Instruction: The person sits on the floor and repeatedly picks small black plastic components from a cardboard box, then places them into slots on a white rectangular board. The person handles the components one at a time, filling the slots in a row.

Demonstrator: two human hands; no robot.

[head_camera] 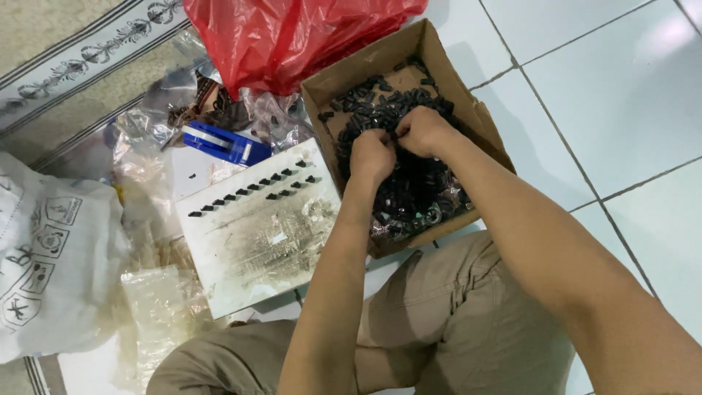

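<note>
Because the small black plastic pieces (409, 183) lay heaped in an open cardboard box (380, 62) on the tiled floor, both hands dug in from above: the left hand (371, 155) and right hand (420, 130) were curled together, pinching pieces between the fingertips. Just beside the box lay a scuffed white board (256, 241) with a slanted row of the same hard, wedge-shaped pieces, near a blue tool (223, 143) and crinkled red plastic bag (292, 36).

Floor: pale glossy tiles (621, 88) with thin dark grout lines covered the right side.
Rug: a beige carpet (44, 29) with a patterned grey border lay at the upper left.
Light: soft glare showed on the tiles.
</note>
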